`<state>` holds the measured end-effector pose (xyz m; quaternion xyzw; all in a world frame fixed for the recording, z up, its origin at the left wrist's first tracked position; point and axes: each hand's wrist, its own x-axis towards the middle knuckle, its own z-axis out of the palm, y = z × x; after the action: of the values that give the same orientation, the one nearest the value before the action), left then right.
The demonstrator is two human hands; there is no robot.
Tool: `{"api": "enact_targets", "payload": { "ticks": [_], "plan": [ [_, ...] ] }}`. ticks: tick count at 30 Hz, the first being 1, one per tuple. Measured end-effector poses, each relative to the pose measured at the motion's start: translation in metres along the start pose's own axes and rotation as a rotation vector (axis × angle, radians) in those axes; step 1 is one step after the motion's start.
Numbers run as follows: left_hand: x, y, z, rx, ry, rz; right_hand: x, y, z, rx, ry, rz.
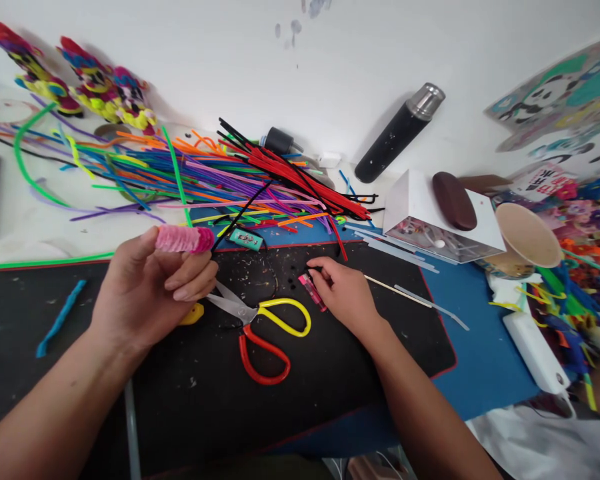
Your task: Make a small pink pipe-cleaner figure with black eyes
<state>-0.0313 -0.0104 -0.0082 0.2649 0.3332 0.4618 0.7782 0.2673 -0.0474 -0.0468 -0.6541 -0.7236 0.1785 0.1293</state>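
Note:
My left hand (150, 287) is raised over the left of the black mat. Its thumb and fingers are closed on a pink coil of fuzzy pipe cleaner (185, 239), paler in the middle and darker at its right end. My right hand (341, 288) rests low on the mat with its fingers drawn together. Something small and dark shows at the fingertips, too small to name. Under those fingers lies a pink lighter-like object (312, 293), partly hidden. Small black bits (293, 280) lie just left of it. Scissors (253, 320) with one yellow and one red handle lie spread between my hands.
Colourful pipe cleaners (200, 173) are heaped along the back. A black flask (400, 133) leans on the wall. On the right stand a white box (405, 200), a paper cup (527, 233) and a white power strip (537, 353). Three figures (95, 87) stand back left.

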Motion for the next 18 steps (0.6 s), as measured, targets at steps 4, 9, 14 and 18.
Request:
{"api": "enact_targets", "payload": {
  "ticks": [4,9,14,18],
  "plan": [
    [-0.0009,-0.0007,0.0008,0.003,-0.002,-0.011,0.0002,-0.0007,0.0008,-0.028,-0.019,-0.01],
    [-0.002,-0.0013,0.001,0.008,-0.005,-0.013,0.0022,-0.0013,0.0013,-0.018,-0.007,-0.023],
    [-0.0018,-0.0027,0.0023,0.029,-0.004,-0.015,0.0041,-0.0028,0.0037,-0.023,0.022,-0.008],
    [-0.0013,-0.0034,0.0048,0.057,-0.009,-0.017,0.0028,-0.0033,0.0063,-0.021,0.046,0.002]
  ]
}}
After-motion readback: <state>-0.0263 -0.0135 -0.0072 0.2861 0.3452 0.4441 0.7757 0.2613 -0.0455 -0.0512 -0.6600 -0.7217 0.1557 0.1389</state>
